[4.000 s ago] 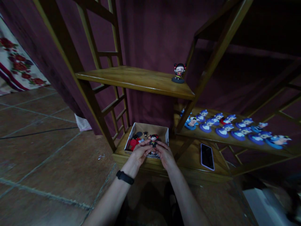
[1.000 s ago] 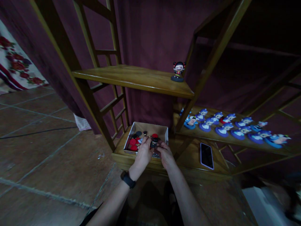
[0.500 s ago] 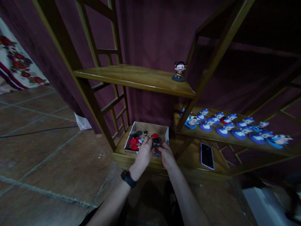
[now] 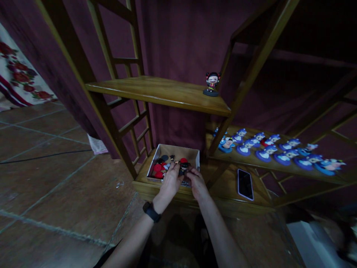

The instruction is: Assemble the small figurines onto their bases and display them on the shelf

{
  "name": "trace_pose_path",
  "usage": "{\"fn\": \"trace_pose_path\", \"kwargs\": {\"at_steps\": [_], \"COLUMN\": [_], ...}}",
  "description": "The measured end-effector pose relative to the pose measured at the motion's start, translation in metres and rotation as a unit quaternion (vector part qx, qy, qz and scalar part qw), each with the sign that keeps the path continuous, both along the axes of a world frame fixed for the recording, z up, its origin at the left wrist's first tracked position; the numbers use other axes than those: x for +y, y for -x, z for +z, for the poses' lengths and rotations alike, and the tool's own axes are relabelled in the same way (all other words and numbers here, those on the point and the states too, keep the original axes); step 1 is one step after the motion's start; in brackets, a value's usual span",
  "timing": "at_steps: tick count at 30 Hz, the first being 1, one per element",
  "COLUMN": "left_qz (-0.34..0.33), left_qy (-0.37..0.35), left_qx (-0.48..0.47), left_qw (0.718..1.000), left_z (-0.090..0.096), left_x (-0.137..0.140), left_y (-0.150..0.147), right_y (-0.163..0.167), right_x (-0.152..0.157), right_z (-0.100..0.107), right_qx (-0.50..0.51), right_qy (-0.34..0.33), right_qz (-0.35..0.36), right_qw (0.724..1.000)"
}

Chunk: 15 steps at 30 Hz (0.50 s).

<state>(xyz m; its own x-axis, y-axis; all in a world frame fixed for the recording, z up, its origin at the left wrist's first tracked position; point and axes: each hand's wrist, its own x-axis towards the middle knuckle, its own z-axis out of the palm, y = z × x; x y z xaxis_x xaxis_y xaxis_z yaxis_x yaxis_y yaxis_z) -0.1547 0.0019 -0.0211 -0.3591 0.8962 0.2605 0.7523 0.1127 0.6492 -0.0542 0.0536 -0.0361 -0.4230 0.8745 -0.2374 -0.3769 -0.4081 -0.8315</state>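
Over the front part of a shallow cardboard box (image 4: 178, 148) my two hands come together. A small dark-haired figurine (image 4: 184, 167) is between them, held by the fingers of my left hand (image 4: 172, 181) and my right hand (image 4: 196, 183). Its lower part is hidden behind the fingers. Inside the box lie several red discs (image 4: 157, 168), a dark disc (image 4: 165, 158) and other small figure pieces. A black watch (image 4: 152, 212) is on my left wrist.
One figurine (image 4: 212, 83) stands on the upper wooden shelf (image 4: 156, 89). Several blue-and-white figurines (image 4: 266, 152) line the right shelf. A phone (image 4: 245, 184) lies on the lower board at right. A white box (image 4: 309, 242) is on the floor.
The figurine between my hands has turned so that its front shows more. My hands stay in about the same place over the box.
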Motion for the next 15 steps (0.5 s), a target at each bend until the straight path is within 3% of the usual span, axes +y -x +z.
{"fn": "trace_pose_path", "kwargs": {"at_steps": [15], "left_qz": [0.022], "left_qy": [0.048], "left_qx": [0.023], "left_qw": [0.998], "left_z": [0.0024], "left_x": [-0.0024], "left_y": [-0.0001], "right_y": [0.0016], "right_x": [0.0015], "right_z": [-0.0024], "right_qx": [-0.003], "right_qy": [0.036], "right_qz": [-0.018], "right_qw": [0.999]}}
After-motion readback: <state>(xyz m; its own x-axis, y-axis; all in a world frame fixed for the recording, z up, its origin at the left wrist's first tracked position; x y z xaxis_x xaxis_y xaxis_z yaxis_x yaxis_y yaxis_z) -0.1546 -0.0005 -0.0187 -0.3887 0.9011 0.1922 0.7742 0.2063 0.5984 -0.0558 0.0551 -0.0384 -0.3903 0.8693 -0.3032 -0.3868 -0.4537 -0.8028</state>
